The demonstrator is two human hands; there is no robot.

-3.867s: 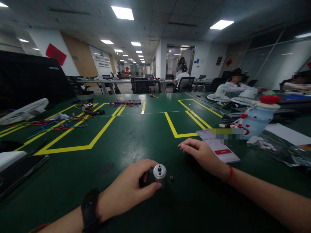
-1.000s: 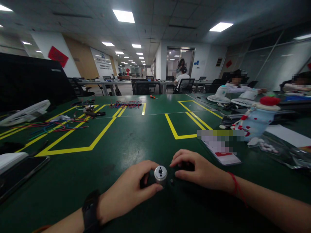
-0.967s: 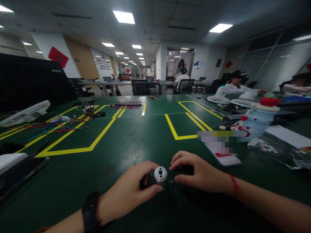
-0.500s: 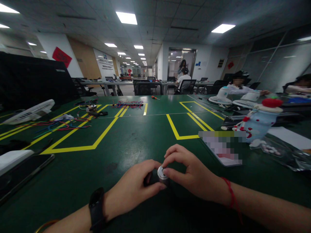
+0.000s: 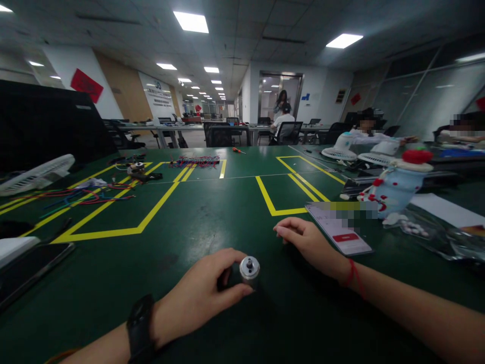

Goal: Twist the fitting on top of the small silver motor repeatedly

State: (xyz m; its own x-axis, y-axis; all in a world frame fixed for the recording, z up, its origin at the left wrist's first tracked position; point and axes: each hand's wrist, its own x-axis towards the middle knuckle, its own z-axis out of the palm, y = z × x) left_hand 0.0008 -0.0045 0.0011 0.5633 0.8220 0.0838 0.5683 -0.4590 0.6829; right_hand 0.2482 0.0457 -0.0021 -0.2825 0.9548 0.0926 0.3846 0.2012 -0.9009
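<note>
Green matting covers the big table, which fills the lower two thirds of the frame and carries yellow tape outlines at centre left and centre right. Along the left edge a dark monitor stands above a white fan grille, with loose coloured wires spread just beside it. At the right edge sits a pale blue snowman figure with a red cap, and near it, lower down, a crinkled clear bag.

Right of centre a phone lies flat with its screen lit. At the far lower left a dark tablet lies on the mat.

Low in the middle of the frame, the left hand, a black watch on its wrist, is curled around a small motor, thumb and fingers closed on the dark body so that the silver end and short shaft face upward. The motor rests on the mat under that grip.

Up and to the right of the motor, the right hand lies on the table just beside the phone, fingers loosely bent and holding nothing, a red string round the wrist.
</note>
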